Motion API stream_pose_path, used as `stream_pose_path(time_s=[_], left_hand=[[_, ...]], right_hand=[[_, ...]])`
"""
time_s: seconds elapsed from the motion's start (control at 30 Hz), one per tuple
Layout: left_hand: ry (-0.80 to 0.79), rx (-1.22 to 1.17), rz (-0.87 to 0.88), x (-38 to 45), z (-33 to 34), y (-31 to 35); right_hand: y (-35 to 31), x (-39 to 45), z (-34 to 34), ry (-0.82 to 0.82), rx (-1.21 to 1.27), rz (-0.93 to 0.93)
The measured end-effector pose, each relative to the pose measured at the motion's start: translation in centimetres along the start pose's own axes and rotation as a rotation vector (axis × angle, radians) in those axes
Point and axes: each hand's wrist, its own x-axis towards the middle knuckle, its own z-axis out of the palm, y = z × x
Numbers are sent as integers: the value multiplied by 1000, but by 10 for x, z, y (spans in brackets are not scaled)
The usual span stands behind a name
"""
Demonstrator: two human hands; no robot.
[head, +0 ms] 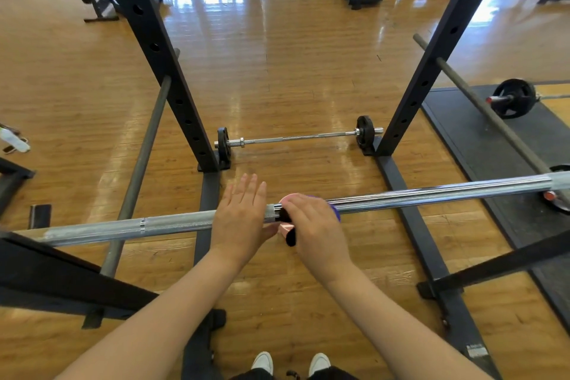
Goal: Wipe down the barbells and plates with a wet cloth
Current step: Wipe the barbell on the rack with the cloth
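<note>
Purple-pink cloth (334, 210) under right hand (314, 225)

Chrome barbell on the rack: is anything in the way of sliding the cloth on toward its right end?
Nothing visible blocks it. The right hand grips the pink, purple and black cloth around the chrome barbell, whose shaft runs bare to the frame's right edge. The left hand rests flat beside it.

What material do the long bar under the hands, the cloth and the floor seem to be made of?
Long bar: likely steel, chrome-like; it shines, with rough knurling left of the hands.
Cloth: probably soft fabric, pink, purple and black, bunched on the bar under the right hand.
Floor: wood-look planks, glossy; window light reflects. Real wood or laminate, unclear.
</note>
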Motion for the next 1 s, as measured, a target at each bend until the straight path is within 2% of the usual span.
stream_pose_path(time_s=[0.07, 0.17, 0.27, 0.4, 0.5, 0.6, 0.77, 0.87, 1.0], left_hand=[[-7, 9, 3, -1, -1, 0], [-26, 20, 9, 0, -2, -1], [-45, 14, -9, 1, -3, 1], [-33, -7, -16, 0, -3, 2], [-41, -30, -19, -1, -5, 3], [-54, -27, -5, -3, -6, 2], [-95, -3, -17, -3, -8, 3], [-122, -3, -5, -2, -7, 1], [-149, 7, 23, -4, -8, -2]], right_hand=[[8, -2, 1, -28, 3, 4], [42, -3, -26, 31, -43, 43], [63, -6, -44, 23, -99, 71], [32, 3, -31, 49, -46, 44], [7, 4, -6, -54, -10, -5], [13, 3, -4, -94, 4, 5], [40, -3, -32, 31, -37, 96], [19, 12, -29, 74, 73, 180], [-22, 14, 0, -63, 82, 65]])
